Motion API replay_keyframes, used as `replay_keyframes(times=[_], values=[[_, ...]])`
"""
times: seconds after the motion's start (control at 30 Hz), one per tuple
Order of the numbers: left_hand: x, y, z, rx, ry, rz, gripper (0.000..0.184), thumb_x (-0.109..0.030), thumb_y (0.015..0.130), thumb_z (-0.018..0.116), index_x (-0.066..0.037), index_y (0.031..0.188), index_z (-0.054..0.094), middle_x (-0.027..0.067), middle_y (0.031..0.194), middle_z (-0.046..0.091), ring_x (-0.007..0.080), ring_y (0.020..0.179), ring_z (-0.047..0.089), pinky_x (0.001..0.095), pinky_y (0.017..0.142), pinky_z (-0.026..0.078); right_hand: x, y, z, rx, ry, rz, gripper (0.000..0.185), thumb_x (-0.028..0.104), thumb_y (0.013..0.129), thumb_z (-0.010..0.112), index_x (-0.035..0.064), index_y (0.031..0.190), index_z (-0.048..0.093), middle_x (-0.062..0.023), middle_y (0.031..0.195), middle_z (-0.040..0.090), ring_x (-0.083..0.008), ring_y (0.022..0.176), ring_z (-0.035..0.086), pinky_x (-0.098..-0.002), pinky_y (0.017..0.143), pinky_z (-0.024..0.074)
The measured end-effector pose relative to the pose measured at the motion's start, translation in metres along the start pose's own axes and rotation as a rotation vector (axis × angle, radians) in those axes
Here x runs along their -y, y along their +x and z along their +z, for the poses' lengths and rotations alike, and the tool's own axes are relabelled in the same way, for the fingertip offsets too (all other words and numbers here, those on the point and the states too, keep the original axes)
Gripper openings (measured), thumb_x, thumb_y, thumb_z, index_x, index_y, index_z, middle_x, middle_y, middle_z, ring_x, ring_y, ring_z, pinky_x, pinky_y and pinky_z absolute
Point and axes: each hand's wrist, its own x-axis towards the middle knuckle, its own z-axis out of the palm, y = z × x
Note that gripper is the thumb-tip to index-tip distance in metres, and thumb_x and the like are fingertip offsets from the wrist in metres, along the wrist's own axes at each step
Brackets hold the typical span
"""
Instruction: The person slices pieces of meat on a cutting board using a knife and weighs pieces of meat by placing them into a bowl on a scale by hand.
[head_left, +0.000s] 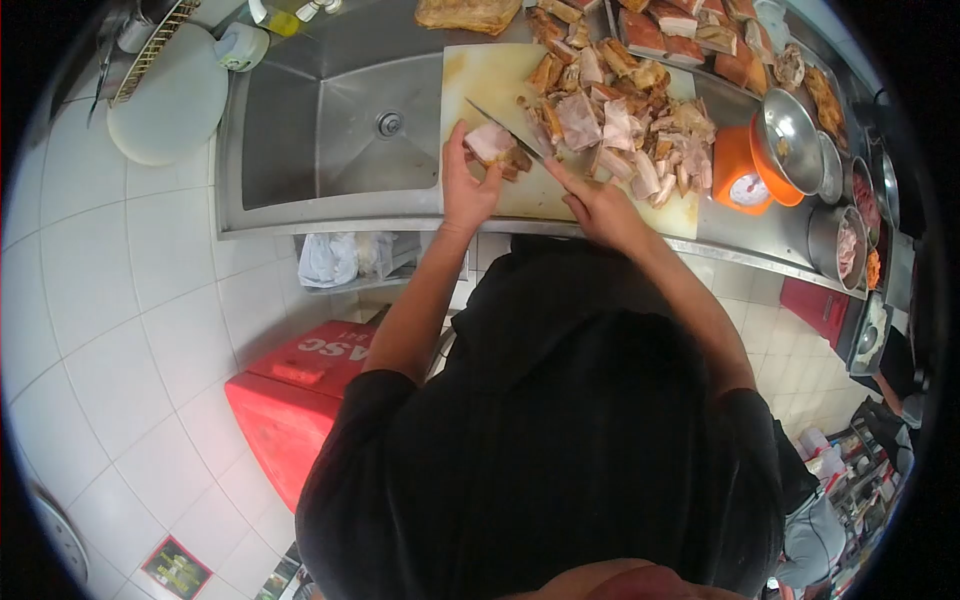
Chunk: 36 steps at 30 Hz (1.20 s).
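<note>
My left hand [470, 190] grips a piece of cooked meat [488, 142] with a pale top and browned edges, at the left side of the cutting board [470, 75]. In my right hand [600, 208] is a knife [505, 127], its blade pointing up and left, just right of that piece. Whether the blade touches the meat I cannot tell. A heap of chopped meat [610, 120] covers the right part of the board, close beyond my right hand. Part of the knife's handle is hidden by my fingers.
Left of the board is a steel sink [330, 120]. To the right stand an orange scale [742, 172] with a metal bowl [790, 140] and a steel pot [838, 240]. A tray of meat pieces [680, 30] lies behind. A red box [290, 400] is below left.
</note>
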Motion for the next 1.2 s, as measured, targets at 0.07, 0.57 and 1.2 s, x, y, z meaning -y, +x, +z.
replay_keyframes(times=[0.07, 0.57, 1.2], values=[[0.005, 0.003, -0.008, 0.019, 0.16, 0.133, 0.079, 0.001, 0.079, 0.077, 0.001, 0.15, 0.042, 0.0239, 0.139, 0.052, 0.0377, 0.127, 0.054, 0.045, 0.109, 0.046, 0.008, 0.009, -0.003, -0.029, -0.026, -0.012, 0.073, 0.013, 0.097, 0.066, 0.0322, 0.162, 0.038, -0.023, 0.086, 0.071, -0.0446, 0.077, 0.07, -0.0538, 0.072, 0.0565], [0.01, -0.036, -0.003, 0.257, 0.321, 0.453, 0.057, -0.006, 0.076, 0.08, -0.008, 0.13, 0.061, 0.0181, 0.134, 0.053, 0.0445, 0.131, 0.049, 0.0514, 0.111, 0.044, 0.007, -0.052, -0.01, 0.12, 0.142, 0.294, 0.074, 0.011, 0.098, 0.065, 0.0304, 0.163, 0.036, -0.0264, 0.111, 0.072, -0.046, 0.087, 0.07, -0.0526, 0.083, 0.056], [0.009, -0.027, 0.012, 0.289, 0.272, 0.403, 0.078, -0.027, 0.071, 0.092, -0.002, 0.136, 0.055, 0.0286, 0.14, 0.05, 0.0484, 0.129, 0.051, 0.0539, 0.11, 0.044, 0.062, -0.028, -0.042, -0.01, 0.094, 0.2, 0.069, 0.012, 0.099, 0.065, 0.0287, 0.161, 0.04, -0.0252, 0.108, 0.072, -0.0467, 0.086, 0.07, -0.0531, 0.08, 0.0567]])
